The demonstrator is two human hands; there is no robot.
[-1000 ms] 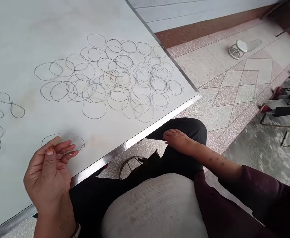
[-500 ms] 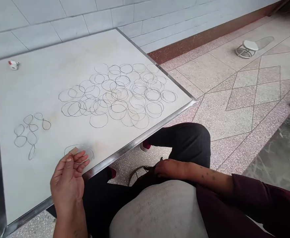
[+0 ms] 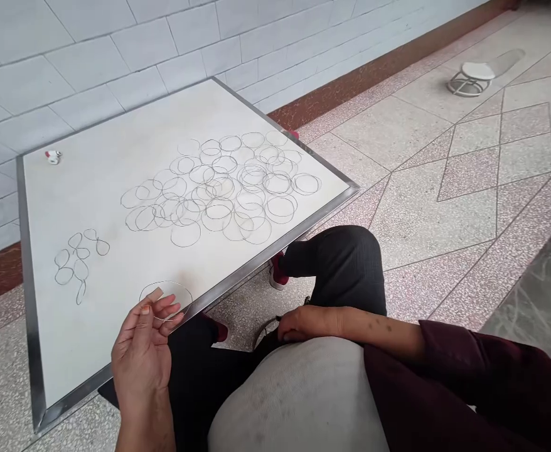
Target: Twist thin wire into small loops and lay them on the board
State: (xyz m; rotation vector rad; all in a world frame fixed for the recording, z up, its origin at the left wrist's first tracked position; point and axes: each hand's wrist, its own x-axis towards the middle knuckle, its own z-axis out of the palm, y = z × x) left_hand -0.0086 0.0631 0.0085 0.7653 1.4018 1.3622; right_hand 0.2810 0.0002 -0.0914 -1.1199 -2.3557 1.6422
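My left hand (image 3: 147, 339) is pinching a thin wire ring (image 3: 185, 289) near the front edge of the white table (image 3: 101, 339). A tan strip that looks like tape covers one of its fingertips. To the left on the tabletop lie several small wire loops twisted into figure-eights (image 3: 81, 253). Many larger wire rings (image 3: 219, 208) lie spread and overlapping across the middle and right of the table. My right hand (image 3: 298, 323) rests on my lap below the table edge; its fingers curl down and their tips are hidden.
A small white and red object (image 3: 53, 157) sits at the table's far left corner. The metal table rim (image 3: 238, 276) runs just in front of my knees. A white tiled wall (image 3: 110, 56) stands behind. A low round stool (image 3: 472, 78) is on the floor at far right.
My view has shifted, so the table appears lower on its far left side. My left hand keeps its pinch on the wire ring, and my right hand stays on my lap.
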